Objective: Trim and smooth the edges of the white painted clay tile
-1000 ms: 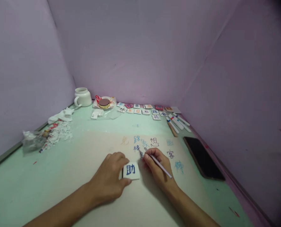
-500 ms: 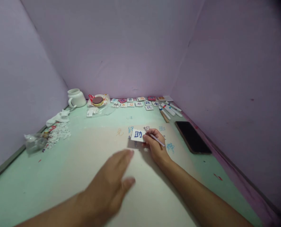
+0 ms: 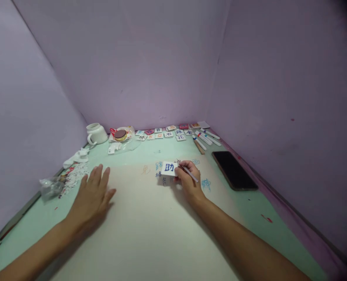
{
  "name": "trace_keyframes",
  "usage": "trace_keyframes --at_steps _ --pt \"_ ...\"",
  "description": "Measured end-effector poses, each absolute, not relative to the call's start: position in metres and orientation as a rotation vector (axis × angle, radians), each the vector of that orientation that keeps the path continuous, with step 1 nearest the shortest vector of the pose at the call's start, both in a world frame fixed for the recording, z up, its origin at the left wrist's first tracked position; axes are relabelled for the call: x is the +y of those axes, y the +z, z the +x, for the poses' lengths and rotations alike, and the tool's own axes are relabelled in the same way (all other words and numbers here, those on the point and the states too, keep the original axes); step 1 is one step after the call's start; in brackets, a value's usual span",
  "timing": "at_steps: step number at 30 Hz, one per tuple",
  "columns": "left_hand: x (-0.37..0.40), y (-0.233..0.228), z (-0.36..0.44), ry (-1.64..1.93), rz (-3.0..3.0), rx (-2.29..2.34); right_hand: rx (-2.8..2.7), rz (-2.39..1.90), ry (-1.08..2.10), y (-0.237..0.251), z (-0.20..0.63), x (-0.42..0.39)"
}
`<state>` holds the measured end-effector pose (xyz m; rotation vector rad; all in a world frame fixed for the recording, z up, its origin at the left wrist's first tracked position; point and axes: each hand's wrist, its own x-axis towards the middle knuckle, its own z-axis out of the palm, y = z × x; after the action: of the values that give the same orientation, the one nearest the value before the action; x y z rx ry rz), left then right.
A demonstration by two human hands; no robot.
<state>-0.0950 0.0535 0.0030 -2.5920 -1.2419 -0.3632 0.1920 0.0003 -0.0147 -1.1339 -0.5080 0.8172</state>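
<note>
Craft workspace, lilac walls (image 3: 138, 70), marker pens (image 3: 203, 138), character cards (image 3: 169, 134)

A hand could pass over the near middle of the desk (image 3: 255, 212), between left hand (image 3: 91, 195) and right hand (image 3: 188, 178). Paper scraps (image 3: 76, 172) obstruct the left, a phone (image 3: 234, 170) the right, cards (image 3: 168, 135) the far side.

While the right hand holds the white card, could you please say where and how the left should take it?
The white card is probably best gripped by its left edge, coming from the left: the right hand pinches this flat piece at its right side, leaving that edge free.
</note>
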Motion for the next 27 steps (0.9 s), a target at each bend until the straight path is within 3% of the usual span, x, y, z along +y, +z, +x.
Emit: trace_keyframes --at_steps 3,6,9,14,17,22,25,27 --pt "0.010 0.002 -0.032 -0.356 -2.919 -0.851 -0.452 -1.124 0.731 -0.018 0.205 0.005" --pt "-0.036 0.000 0.028 0.111 -3.320 -0.420 -0.371 -1.122 0.660 -0.025 0.217 0.012" --pt "-0.018 0.001 0.020 0.293 -3.333 -0.677 -0.356 -1.122 0.660 -0.027 0.220 0.015" --pt "0.073 0.009 -0.079 0.029 -2.444 -1.657 -0.434 -1.119 0.716 -0.018 0.209 0.008" --pt "0.068 0.015 -0.073 -0.134 -2.425 -1.515 -0.468 -1.132 0.732 -0.014 0.203 0.003" --pt "0.008 0.004 0.037 0.071 -3.165 -1.138 -0.422 -1.159 0.642 -0.019 0.206 0.001" --pt "0.020 -0.011 0.069 -0.057 -3.248 -0.921 -0.377 -1.169 0.606 -0.024 0.211 0.002" --pt "0.048 -0.017 0.051 -0.053 -3.150 -1.051 -0.362 -1.178 0.607 -0.026 0.213 0.003"
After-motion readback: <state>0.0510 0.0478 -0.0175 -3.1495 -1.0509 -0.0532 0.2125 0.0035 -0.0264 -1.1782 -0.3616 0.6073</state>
